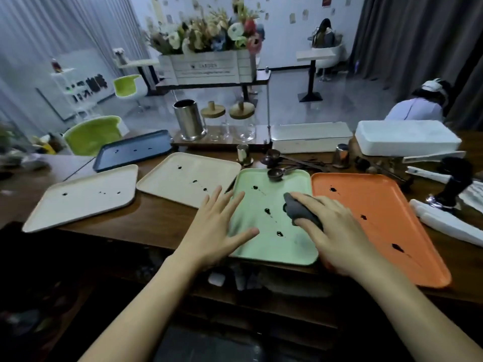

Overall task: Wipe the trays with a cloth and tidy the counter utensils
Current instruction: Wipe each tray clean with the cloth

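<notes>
While both bare arms reach out over the dark wooden table (156, 218), the left hand (217, 231) lies palm down on the left edge of the green tray (261, 253), its fingers (216, 198) straight and spread wide, with nothing in them. The right hand (337, 231) is on the same tray, toward its right side, with its fingers curled round a bunched dark grey cloth (300, 211) that it presses onto the tray's surface. The cloth pokes out ahead of the knuckles and sits right against one dark spot. Three more dark spots run in a line down the middle of the green tray, between the two hands. Just beside its right edge lies an orange tray (379, 199), dotted with the same dark marks. To the left lies a cream tray (183, 178), its near corner just beside the left fingertips, and farther left a second cream tray (86, 197). Behind those two lies a blue tray (133, 150). All three are spotted as well. A cluster of dark scoops (274, 175) lies at the far end of the green tray, one bowl resting on its rim. Behind them stand a steel canister (189, 120) and two glass jars (241, 121) with wooden lids, with white lidded boxes (311, 137) off to the right.
</notes>
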Available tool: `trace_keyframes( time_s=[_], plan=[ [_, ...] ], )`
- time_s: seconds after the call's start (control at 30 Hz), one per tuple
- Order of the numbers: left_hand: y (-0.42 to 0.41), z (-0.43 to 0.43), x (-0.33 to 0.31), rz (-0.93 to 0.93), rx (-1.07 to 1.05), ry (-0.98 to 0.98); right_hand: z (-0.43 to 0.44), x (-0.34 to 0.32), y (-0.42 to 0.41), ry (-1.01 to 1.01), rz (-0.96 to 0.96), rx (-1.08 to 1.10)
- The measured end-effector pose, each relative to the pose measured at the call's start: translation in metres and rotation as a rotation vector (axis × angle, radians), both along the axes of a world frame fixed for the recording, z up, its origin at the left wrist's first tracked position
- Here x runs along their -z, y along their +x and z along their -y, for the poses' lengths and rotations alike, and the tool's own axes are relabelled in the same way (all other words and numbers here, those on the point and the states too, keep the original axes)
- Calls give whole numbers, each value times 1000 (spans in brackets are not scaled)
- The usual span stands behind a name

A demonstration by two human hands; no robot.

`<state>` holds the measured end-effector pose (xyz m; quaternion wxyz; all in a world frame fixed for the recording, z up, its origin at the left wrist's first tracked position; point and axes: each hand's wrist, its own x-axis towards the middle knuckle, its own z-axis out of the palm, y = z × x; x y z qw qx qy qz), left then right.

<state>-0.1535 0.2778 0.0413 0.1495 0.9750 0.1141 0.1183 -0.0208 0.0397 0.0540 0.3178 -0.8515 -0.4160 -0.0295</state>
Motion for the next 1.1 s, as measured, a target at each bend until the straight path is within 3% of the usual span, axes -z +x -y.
trace_keyframes(
  time_s=[0.23,0.67,0.9,1.1],
  plan=[
    [-57,-129,-5,-22,-119,15,-191,0,-28,-13,-26,-166],
    [-70,-296,-11,-27,-356,4,-399,-10,-14,-85,-22,-399],
    [-69,-385,-11,1,-409,-58,-494,-10,-14,-138,-7,-400],
    [-71,-517,11,-48,-442,-101,-588,-16,-16,-119,5,-339]
  ],
)
